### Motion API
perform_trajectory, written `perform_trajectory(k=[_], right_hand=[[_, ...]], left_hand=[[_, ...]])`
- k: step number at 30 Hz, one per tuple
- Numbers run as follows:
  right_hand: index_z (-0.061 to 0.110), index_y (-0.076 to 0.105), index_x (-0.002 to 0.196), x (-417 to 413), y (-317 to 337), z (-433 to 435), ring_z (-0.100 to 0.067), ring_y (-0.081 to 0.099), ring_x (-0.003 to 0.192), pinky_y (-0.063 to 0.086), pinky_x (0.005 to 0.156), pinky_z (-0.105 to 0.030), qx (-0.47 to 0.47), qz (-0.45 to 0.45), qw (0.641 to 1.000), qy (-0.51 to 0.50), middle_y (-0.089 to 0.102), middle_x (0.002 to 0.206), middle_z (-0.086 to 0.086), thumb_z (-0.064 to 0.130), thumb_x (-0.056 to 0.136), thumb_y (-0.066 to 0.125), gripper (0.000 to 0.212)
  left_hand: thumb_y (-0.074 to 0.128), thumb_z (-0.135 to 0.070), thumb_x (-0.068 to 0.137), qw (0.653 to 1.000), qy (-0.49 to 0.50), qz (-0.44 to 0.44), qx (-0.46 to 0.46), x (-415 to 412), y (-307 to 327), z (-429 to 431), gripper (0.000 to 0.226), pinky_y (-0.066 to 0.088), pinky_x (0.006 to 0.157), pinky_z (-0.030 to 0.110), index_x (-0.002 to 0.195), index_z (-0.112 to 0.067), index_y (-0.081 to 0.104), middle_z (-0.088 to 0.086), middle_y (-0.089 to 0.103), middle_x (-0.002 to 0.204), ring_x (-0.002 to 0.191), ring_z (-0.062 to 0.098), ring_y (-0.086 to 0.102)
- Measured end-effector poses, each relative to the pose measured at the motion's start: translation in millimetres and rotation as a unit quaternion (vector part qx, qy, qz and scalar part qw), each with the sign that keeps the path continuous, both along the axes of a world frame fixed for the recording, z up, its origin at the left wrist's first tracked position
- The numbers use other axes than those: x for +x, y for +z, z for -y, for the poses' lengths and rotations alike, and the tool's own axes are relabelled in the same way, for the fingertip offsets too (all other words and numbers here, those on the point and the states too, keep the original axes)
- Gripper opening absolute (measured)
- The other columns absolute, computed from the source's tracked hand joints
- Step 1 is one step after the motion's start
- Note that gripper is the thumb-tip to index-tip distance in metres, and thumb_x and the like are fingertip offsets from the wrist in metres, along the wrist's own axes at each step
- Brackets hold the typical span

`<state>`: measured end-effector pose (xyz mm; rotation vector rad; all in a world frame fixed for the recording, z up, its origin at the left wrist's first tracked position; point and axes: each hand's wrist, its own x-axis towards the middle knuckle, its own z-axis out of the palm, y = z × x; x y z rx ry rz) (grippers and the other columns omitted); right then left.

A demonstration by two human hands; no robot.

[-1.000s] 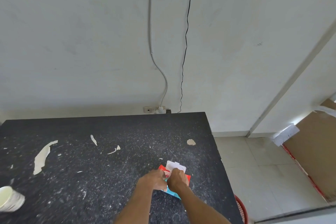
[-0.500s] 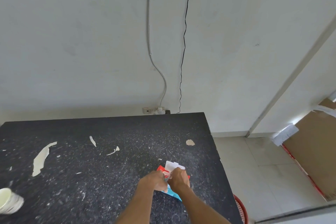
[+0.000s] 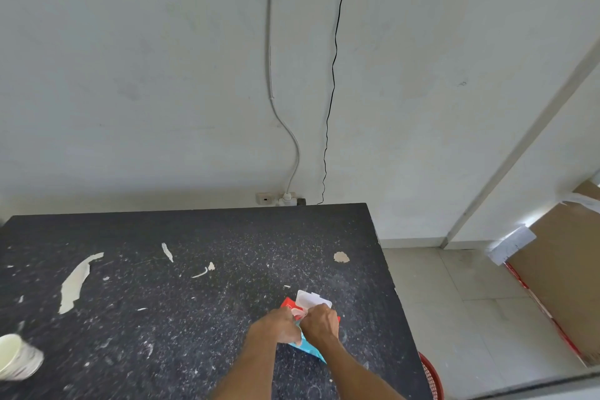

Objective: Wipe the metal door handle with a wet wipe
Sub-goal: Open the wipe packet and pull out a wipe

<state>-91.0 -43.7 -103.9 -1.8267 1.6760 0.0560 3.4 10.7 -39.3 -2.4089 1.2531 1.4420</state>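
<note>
Right hand (image 3: pixel 319 321) with fingers bent and pinched together at the opening of the wet wipe pack (image 3: pixel 308 331), apparently on a wipe, though the wipe itself too hidden to confirm. Left hand (image 3: pixel 276 328) pressed flat on the pack just beside, fingers curled over its near left part, holding it down against the dark speckled table (image 3: pixel 194 302). White flip lid (image 3: pixel 313 299) open, standing up behind the fingertips, on the far side. Pack lying near the right edge of the table, long axis running from far left to near right, red end far, blue end near. Both hands touching the pack, right one nearer to the opening. Metal door handle not visible anywhere; cannot tell on which side. Likely step: pulling one wipe upward, away from the lid. Paper cup (image 3: pixel 16 357) well apart at the left edge.
</note>
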Motion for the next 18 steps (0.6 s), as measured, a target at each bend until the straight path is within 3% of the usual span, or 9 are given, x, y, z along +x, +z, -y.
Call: perform_trajectory(k=[12, 16, 18], right_hand=[[0.0, 0.061, 0.117, 0, 7, 3, -0.025, 0.064, 0.103, 0.052, 0.083, -0.029, 0.035, 0.047, 0.995, -0.084, 0.066, 0.118, -0.014, 0.018, 0.095, 0.047, 0.031], [0.002, 0.062, 0.106, -8, 12, 11, -0.018, 0.06, 0.083, 0.049, 0.071, -0.029, 0.023, 0.07, 0.99, -0.121, 0.067, 0.107, -0.011, 0.034, 0.097, 0.044, 0.038], [0.006, 0.062, 0.099, -13, 15, 16, -0.014, 0.06, 0.076, 0.048, 0.064, -0.023, 0.024, 0.078, 0.989, -0.123, 0.067, 0.096, -0.006, 0.034, 0.095, 0.049, 0.03]], left_hand=[[0.064, -0.019, 0.085, 1.0, -0.002, 0.011, 0.01, 0, 3, -2, 0.053, 0.045, 0.096, 0.028, 0.136, -0.015, 0.05, 0.003, 0.058, 0.132, 0.115, 0.019, 0.058], [0.066, -0.021, 0.083, 1.0, -0.005, 0.019, 0.016, 0, 1, -3, 0.055, 0.045, 0.095, 0.026, 0.135, -0.017, 0.051, 0.002, 0.059, 0.129, 0.113, 0.016, 0.058], [0.067, -0.023, 0.083, 0.999, -0.017, 0.026, 0.021, 1, 2, -1, 0.059, 0.044, 0.098, 0.028, 0.138, -0.02, 0.048, 0.002, 0.056, 0.133, 0.117, 0.017, 0.056]])
